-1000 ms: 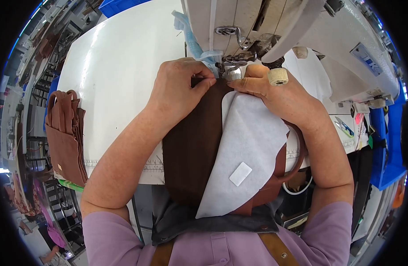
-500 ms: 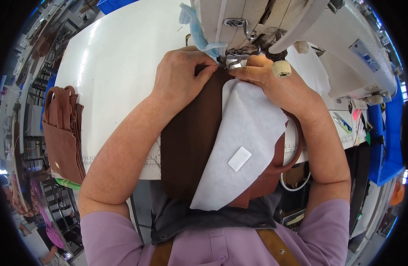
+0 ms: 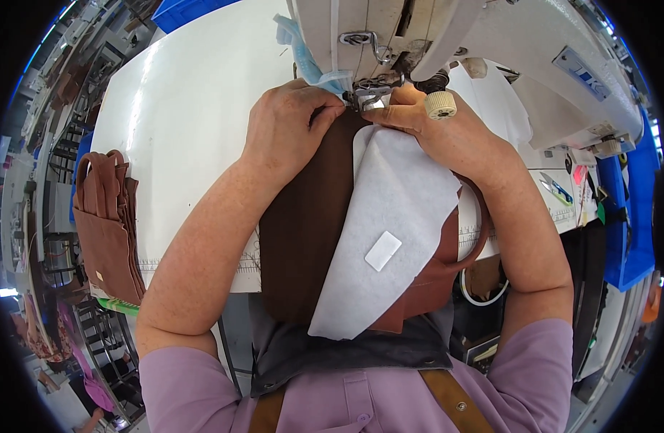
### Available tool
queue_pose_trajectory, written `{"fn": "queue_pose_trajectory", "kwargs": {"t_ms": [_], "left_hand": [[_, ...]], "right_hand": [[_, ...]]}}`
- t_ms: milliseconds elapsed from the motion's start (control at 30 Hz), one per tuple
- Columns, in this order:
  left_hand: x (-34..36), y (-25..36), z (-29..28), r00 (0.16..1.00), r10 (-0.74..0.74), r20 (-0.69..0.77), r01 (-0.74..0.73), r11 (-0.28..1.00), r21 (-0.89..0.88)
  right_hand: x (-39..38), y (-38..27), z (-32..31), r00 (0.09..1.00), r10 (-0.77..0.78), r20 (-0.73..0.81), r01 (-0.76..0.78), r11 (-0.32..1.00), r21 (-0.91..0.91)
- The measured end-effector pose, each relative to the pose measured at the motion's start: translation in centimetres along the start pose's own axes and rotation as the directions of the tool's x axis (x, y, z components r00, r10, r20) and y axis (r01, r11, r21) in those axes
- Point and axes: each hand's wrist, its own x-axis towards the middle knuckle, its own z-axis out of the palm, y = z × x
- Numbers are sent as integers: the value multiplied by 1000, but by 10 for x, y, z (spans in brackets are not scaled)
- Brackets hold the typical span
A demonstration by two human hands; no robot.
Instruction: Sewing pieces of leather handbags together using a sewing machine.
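Observation:
A dark brown bag panel (image 3: pixel 303 238) runs from under the sewing machine's presser foot (image 3: pixel 372 99) down over the table edge to my lap. My left hand (image 3: pixel 285 126) is closed, thumb and forefinger pinching the panel's far edge just left of the foot. On the other side, my right hand (image 3: pixel 447 130) grips the work close to the foot, its thumb pointing at it; its other fingers are partly hidden behind the machine. A white backing sheet (image 3: pixel 397 195) with a small white rectangular patch (image 3: pixel 383 250) lies folded over the panel's right part. A reddish-brown handle (image 3: pixel 480 234) loops out beside it.
The white machine arm (image 3: pixel 541 50) overhangs the right side, with a cream knob (image 3: pixel 440 105) above my right hand. A light blue mask (image 3: pixel 303 58) hangs at its left. Stacked brown bag pieces (image 3: pixel 107 231) stand at the left edge. Snips (image 3: pixel 556 189) and a blue bin (image 3: pixel 628 238) are at right.
The whole view has shifted slightly, the machine head appearing a little further left and up. Both hands keep their hold beside the presser foot; the panel has barely moved.

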Motion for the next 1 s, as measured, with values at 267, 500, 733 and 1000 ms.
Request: {"fn": "queue_pose_trajectory", "kwargs": {"t_ms": [267, 500, 733, 1000], "left_hand": [[2, 0, -3, 999, 27, -24, -24, 994, 103], [2, -1, -1, 999, 29, -40, -26, 995, 93], [3, -1, -2, 999, 21, -36, -17, 995, 100], [8, -2, -13, 931, 308, -197, -223, 906, 360]], "right_hand": [[4, -2, 0, 998, 67, 17, -67, 996, 54], [5, 1, 1, 999, 36, -23, -35, 997, 70], [6, 0, -1, 997, 71, -12, -69, 991, 113], [8, 0, 2, 998, 36, -55, -27, 987, 157]]}}
